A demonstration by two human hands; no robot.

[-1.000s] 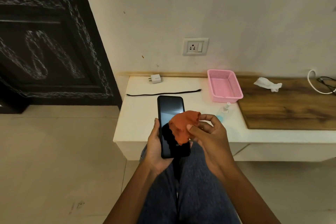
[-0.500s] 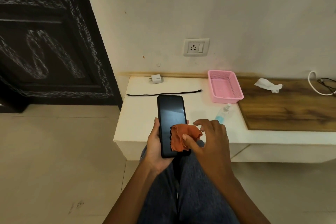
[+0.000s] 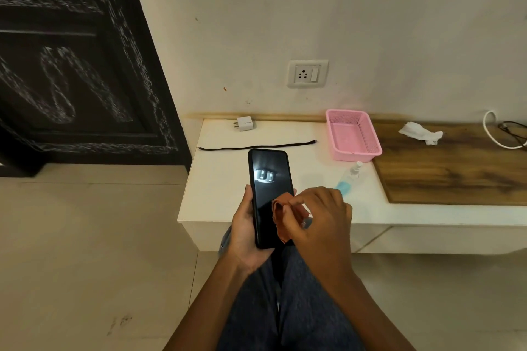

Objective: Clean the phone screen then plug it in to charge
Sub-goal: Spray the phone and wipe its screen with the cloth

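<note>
My left hand (image 3: 245,231) grips a black phone (image 3: 269,179) from its left side, screen up, over the front edge of the white shelf (image 3: 219,179). My right hand (image 3: 322,222) presses a crumpled orange cloth (image 3: 282,221) onto the lower right part of the screen. A black charging cable (image 3: 256,146) lies straight on the shelf behind the phone. The white charger adapter (image 3: 243,123) rests near the wall. A wall socket (image 3: 307,73) with a switch sits above the shelf.
A pink plastic basket (image 3: 353,135) stands right of the cable. A small spray bottle with blue liquid (image 3: 349,178) lies beside my right hand. A wooden board (image 3: 456,168) holds a crumpled tissue (image 3: 420,133) and white and black cords (image 3: 502,134). A dark carved door (image 3: 71,65) is at the left.
My right hand has dragged the orange cloth from the middle of the screen down toward its lower right part. The phone has stayed in my left hand.
</note>
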